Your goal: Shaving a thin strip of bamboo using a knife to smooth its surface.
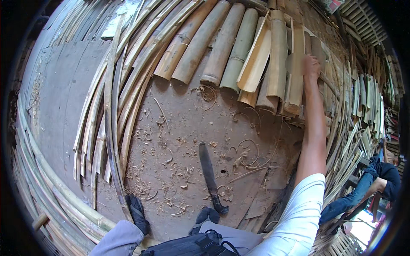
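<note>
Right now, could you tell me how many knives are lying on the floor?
1. The dark long-bladed knife lies among shavings on the floor, handle towards the person's feet, well below the right hand on the split bamboo. Others may be hidden under bamboo.

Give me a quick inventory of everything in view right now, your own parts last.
Round bamboo culm sections: about four, tan to green, lying side by side at top centre.
Split bamboo half-pieces: several, pale yellow, piled at upper right.
Long thin bamboo strips: many, pale, curving down the left.
Dark-bladed machete: one, lying on the floor, centre.
Curled bamboo shavings: many, scattered on the brown floor.
Seated person in dark clothes: one, far right.
Black bag: one, bottom centre.
Right hand: reaching onto the split pieces; grip unclear.
Left hand: not in view.
</note>
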Demonstrator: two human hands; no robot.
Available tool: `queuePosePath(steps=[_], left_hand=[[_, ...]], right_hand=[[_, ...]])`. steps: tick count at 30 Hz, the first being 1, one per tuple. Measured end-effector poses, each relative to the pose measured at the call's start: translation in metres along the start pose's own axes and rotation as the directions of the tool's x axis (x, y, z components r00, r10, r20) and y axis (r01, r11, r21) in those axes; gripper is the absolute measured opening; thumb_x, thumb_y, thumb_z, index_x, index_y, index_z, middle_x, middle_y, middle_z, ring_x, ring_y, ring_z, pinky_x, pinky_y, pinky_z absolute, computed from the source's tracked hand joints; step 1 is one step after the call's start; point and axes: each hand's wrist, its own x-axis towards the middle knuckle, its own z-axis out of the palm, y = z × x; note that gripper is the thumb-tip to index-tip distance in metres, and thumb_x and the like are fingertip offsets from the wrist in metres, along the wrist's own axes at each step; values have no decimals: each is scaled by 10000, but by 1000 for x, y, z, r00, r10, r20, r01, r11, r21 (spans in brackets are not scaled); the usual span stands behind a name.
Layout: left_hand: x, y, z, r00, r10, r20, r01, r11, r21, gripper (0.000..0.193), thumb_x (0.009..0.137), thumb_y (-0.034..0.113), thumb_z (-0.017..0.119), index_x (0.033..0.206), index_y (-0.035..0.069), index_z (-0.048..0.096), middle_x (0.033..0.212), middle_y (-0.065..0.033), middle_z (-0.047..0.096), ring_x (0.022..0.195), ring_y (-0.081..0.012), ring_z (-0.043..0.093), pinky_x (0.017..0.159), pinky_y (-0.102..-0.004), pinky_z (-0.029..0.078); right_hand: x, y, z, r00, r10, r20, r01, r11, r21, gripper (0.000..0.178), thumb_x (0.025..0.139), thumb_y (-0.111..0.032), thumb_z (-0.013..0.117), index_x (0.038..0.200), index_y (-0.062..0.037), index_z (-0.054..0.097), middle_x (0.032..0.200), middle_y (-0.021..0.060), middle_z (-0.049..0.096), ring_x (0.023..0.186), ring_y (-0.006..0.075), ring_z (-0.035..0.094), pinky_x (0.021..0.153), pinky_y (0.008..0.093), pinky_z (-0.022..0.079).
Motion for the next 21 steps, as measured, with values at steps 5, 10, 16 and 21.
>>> queuePosePath(steps=[5, 10, 16, 21], left_hand=[[15, 9, 1, 997, 55, 48, -56, 998, 25, 674, 815, 455, 629, 1364, 87, 498, 1273, -194, 571, 1081, -321, 560, 961, -475, 411], [15, 15, 2, 990, 138, 38, -139, 990, 34, 682, 811, 456, 634, 1369, 88, 496, 1285, -197, 565, 1093, -326, 556, 970, -480, 405], [36, 23, 35, 962, 240, 128, -244, 969, 24, 693, 806, 457, 640, 1374, 89, 492, 1299, -200, 557, 1107, -332, 550, 981, -485, 398], [37, 23, 31, 958, 248, 143, -258, 965, 55, 701, 802, 458, 645, 1379, 90, 489, 1311, -203, 551, 1119, -337, 546, 991, -490, 392]], right_hand=[[-25, 27, -6, 995, 60, -76, -39, 966, 255, 124, 864, -68, 553, 866, -32, 671, 889, 183, 689, 808, 340, 702, 631, 415, 592], [-69, 9, -91, 962, -167, 218, -9, 773, 634, 397, 835, -364, 617, 1052, -39, 688, 940, 212, 693, 891, 378, 672, 819, 432, 537], [-276, 34, -220, 955, -183, -232, 287, 388, 876, 137, 774, -142, 640, 852, -47, 580, 763, 146, 589, 768, 344, 566, 728, 451, 452], [-507, -30, -290, 811, -524, 260, -212, 151, 965, 341, 850, -251, 662, 1089, -27, 568, 1033, 169, 609, 1003, 346, 569, 854, 422, 473]])
